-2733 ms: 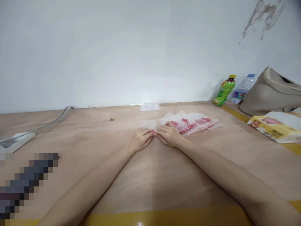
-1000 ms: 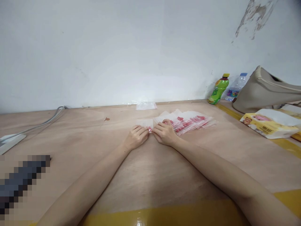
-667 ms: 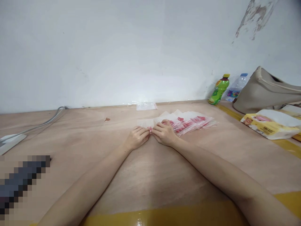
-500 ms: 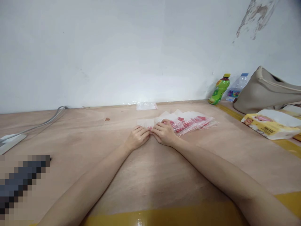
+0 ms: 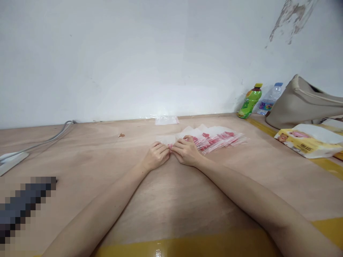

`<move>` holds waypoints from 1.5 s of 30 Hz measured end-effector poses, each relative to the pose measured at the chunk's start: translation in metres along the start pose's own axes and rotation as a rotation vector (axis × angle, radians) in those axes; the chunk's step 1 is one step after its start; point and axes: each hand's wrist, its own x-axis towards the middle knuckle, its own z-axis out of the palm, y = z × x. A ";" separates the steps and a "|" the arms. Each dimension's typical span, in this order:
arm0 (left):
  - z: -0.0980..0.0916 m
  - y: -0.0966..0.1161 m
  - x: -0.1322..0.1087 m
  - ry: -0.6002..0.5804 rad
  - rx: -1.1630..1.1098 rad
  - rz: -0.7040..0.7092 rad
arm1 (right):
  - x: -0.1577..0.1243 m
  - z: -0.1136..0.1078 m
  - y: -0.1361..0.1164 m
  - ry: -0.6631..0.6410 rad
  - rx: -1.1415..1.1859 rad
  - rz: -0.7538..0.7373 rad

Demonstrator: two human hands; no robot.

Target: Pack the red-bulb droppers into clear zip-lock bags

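Observation:
My left hand and my right hand meet near the middle of the table, fingertips almost touching. Between them they pinch the near edge of a small clear plastic zip bag, with a bit of pink showing between the fingers. Its contents are mostly hidden by my hands. Just right of my right hand, several similar bags lie fanned out and overlapping, with pink-red pieces visible in them. Against the wall lies another flat clear bag with a pink line along one edge.
At the right stand a green bottle, a clear bottle and a beige bag, with a yellow tissue pack before them. A grey cable and a blurred-out dark object are at the left. Yellow tape crosses the table's front.
Both hands stay at the bag, with hardly any movement. The view has shifted very slightly.

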 end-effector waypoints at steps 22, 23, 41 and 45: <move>-0.032 -0.012 -0.031 -0.142 0.075 -0.098 | -0.008 -0.001 0.008 -0.033 0.021 0.099; -0.031 -0.012 -0.032 -0.148 0.077 -0.104 | -0.009 -0.001 0.008 -0.034 0.020 0.104; -0.025 -0.004 -0.029 -0.161 0.046 -0.067 | 0.018 0.015 -0.024 -0.045 0.007 -0.018; -0.028 -0.003 -0.027 -0.164 0.041 -0.083 | 0.017 0.013 -0.022 -0.065 0.012 -0.008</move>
